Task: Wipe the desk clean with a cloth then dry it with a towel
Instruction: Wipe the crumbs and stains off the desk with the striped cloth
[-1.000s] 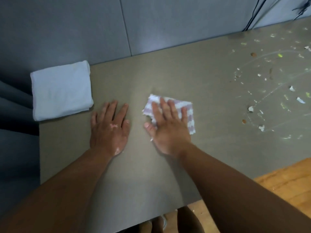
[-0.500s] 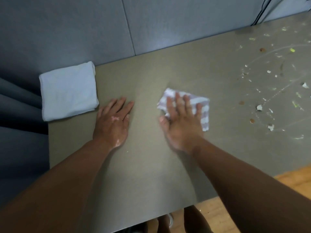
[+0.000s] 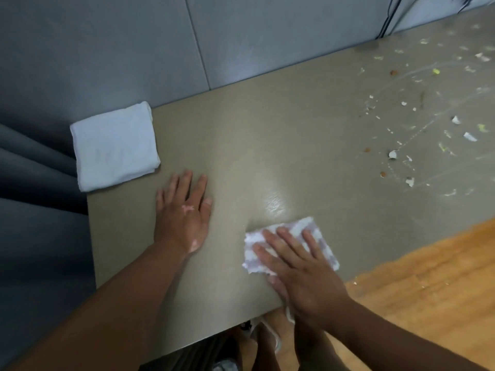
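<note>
The cloth [image 3: 305, 226] lies on the table [image 3: 267, 135] near its front edge, folded into a rough rectangle. Its long axis runs left to right, with the right end tipped slightly away. It is white with pale purple checks and rumpled at the left edge. The right hand [image 3: 302, 277] presses it flat with straight, spread fingers. The left hand [image 3: 184, 210] rests flat on the bare table and holds nothing. A folded white towel [image 3: 115, 145] sits at the far left corner, and scattered crumbs [image 3: 392, 154] lie well to the right.
</note>
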A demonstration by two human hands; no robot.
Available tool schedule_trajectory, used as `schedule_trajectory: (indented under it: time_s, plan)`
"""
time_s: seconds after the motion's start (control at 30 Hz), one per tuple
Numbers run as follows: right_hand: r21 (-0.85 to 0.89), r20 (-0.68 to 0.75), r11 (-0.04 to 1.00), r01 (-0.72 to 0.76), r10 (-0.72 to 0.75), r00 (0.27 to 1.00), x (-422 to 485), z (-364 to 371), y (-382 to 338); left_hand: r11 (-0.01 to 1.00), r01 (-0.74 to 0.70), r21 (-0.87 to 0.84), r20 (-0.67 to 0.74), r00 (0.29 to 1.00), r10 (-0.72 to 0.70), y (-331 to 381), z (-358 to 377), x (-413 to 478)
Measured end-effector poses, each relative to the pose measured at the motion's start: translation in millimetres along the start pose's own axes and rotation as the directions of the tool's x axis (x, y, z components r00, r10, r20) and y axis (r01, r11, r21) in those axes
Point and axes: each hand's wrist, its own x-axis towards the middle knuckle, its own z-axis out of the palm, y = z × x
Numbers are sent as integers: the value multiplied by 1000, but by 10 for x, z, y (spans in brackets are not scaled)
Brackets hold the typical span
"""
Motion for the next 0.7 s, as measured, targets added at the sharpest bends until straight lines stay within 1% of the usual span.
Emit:
schedule_trajectory:
  time_s: [0.1, 0.17, 0.2, 0.27, 0.3, 0.37, 0.4, 0.47, 0.5, 0.53, 0.6, 0.63, 0.67, 0.7]
  plan:
    - [107, -29, 968, -227, 232, 972, -252, -112, 383, 998, 13, -56, 47, 999, -11, 281, 1, -120]
    - [188, -77, 925, -330, 349, 934, -315, -185, 539, 989, -41, -145, 62, 997, 51, 528, -10, -173]
    - [265, -91, 889, -373, 408, 908, -322, -249, 579, 975, -92, -202, 47, 993, 104, 665, -15, -196]
    - [446, -42, 770, -456, 527, 849, -323, -424, 625, 925, -153, -348, 43, 983, 179, 981, -63, -255]
    - [525, -5, 707, -473, 559, 829, -332, -525, 647, 894, -150, -421, 77, 977, 200, 1144, -114, -283]
    - [674, 18, 585, -451, 598, 802, -399, -732, 692, 833, -145, -534, 172, 946, 275, 1445, -214, -357]
    - [751, 28, 505, -425, 618, 785, -451, -837, 706, 812, -154, -563, 210, 924, 320, 1580, -246, -393]
    - [866, 92, 319, -385, 655, 750, -564, -1009, 722, 772, -175, -611, 250, 883, 398, 1793, -272, -446]
    - [908, 140, 204, -365, 674, 725, -619, -1070, 719, 757, -168, -631, 266, 870, 415, 1885, -294, -458]
    - [940, 206, 56, -335, 692, 692, -672, -1114, 714, 752, -145, -643, 293, 860, 417, 1961, -307, -457]
    - [934, 358, -266, -239, 673, 647, -751, -1192, 697, 746, -91, -660, 353, 839, 415, 2082, -355, -428]
    - [905, 407, -383, -187, 647, 645, -780, -1236, 691, 736, -60, -674, 379, 827, 414, 2127, -382, -404]
    - [877, 434, -457, -148, 621, 653, -816, -1264, 701, 721, -30, -692, 402, 814, 420, 2176, -415, -371]
    - [856, 444, -503, -117, 603, 663, -848, -1308, 715, 709, -7, -705, 423, 798, 429, 2220, -454, -332]
